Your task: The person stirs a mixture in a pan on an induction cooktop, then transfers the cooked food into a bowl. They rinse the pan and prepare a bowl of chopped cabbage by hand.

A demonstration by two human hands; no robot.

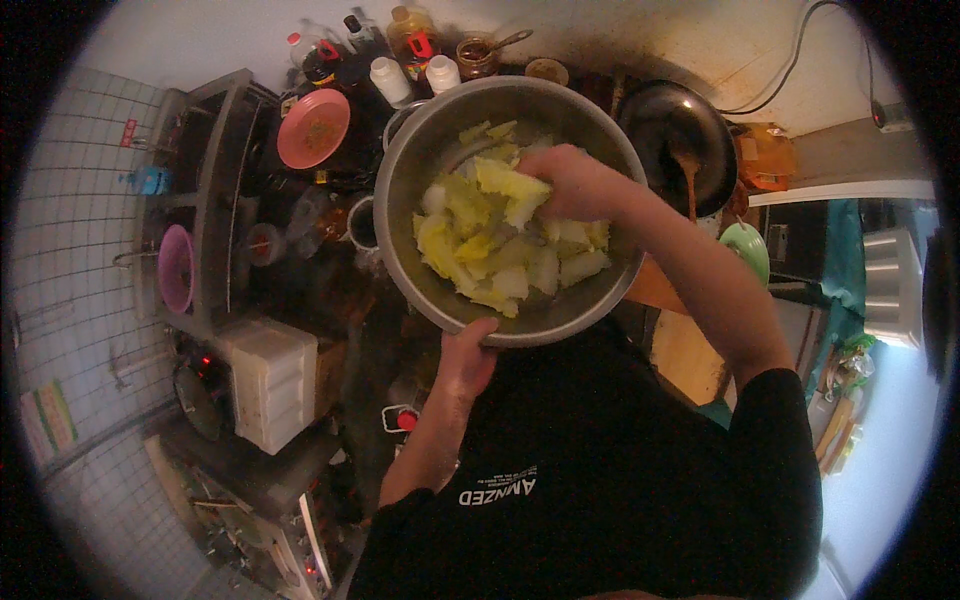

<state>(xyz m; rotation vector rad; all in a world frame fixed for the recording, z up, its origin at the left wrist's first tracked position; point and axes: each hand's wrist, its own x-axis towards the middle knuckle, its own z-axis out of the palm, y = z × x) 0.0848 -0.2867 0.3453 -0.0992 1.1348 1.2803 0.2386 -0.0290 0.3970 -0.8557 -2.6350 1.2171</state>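
A large grey metal bowl [392, 262] is held in front of me, with cut pale green and yellow cabbage leaves [470, 250] in it. My left hand [468, 358] grips the bowl's near rim, thumb over the edge and the other fingers hidden beneath. Inside the bowl, on its right side, my right hand [572, 184] is closed on some cabbage leaves. One pale piece [512, 186] sticks out to the left of its fingers. The fingertips are partly hidden by the hand itself and by the leaves.
Behind the bowl stand bottles [410, 35], white containers [390, 80] and a jar with a spoon [478, 58]. A black wok [665, 130] with a wooden spatula [688, 170] is at the right. A pink plate [312, 130] and a white foam box [270, 385] are at the left.
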